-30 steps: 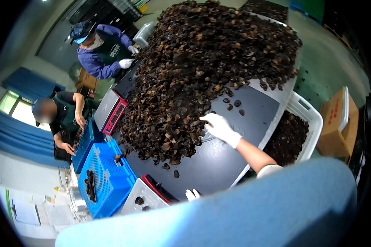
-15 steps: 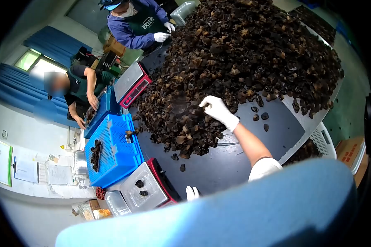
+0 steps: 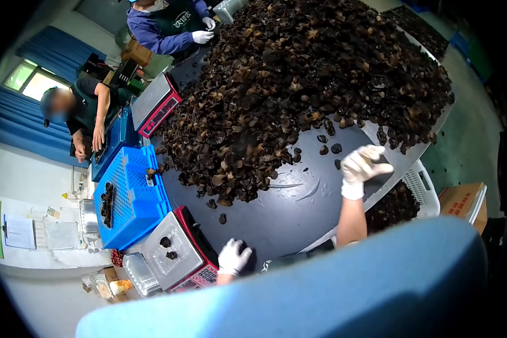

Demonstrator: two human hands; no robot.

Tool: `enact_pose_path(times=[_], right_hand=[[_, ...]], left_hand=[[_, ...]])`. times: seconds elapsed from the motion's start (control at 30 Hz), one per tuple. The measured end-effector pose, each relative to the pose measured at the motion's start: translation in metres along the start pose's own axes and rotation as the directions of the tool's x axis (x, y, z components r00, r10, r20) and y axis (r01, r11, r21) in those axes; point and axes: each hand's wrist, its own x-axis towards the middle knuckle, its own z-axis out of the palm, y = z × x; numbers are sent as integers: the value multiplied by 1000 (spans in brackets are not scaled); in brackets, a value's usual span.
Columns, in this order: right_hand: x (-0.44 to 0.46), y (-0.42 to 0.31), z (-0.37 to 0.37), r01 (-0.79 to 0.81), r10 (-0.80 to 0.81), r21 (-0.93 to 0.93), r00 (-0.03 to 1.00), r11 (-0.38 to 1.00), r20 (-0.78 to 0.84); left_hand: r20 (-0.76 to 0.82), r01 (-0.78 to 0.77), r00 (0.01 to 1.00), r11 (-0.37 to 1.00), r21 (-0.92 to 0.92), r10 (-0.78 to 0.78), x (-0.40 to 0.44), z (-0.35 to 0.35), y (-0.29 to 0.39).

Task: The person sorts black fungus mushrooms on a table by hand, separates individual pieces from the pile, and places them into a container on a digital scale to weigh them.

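Note:
My right hand (image 3: 365, 169), in a white glove, is raised over the table's right edge near the white basket (image 3: 425, 188). Its thumb and fingers are apart, and nothing shows between them. My left hand (image 3: 234, 257), also gloved, is low on the dark table (image 3: 276, 225), just right of the near scale (image 3: 174, 248). Its fingers are curled around a dark patch that I cannot make out. Two pieces of black fungus (image 3: 171, 254) lie on that scale's tray. Beyond my hands rises a large heap of black fungus (image 3: 298, 73).
A blue crate (image 3: 135, 191) holding a filled clear tray (image 3: 107, 205) stands left of the heap. Farther back is a second red scale (image 3: 152, 104). Two co-workers, one in blue sleeves (image 3: 158, 42), work across the table. A cardboard box (image 3: 461, 203) stands at right.
My right hand has left the heap and moved right, its fingers now apart. More of my left hand shows beside the near scale. The whole view has shifted slightly.

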Motion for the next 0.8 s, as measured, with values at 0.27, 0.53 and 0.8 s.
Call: enact_pose_path(times=[0.27, 0.53, 0.8], right_hand=[[16, 144, -43, -736, 162, -669, 651, -104, -741], [-68, 235, -48, 85, 602, -796, 702, -600, -379], [-74, 203, 18, -37, 730, -912, 587, -409, -351]], left_hand=[[-687, -198, 720, 978, -62, 102, 174, -72, 5], [-627, -315, 759, 942, -117, 176, 154, -31, 6], [-561, -316, 823, 891, -325, 87, 50, 5, 1]])
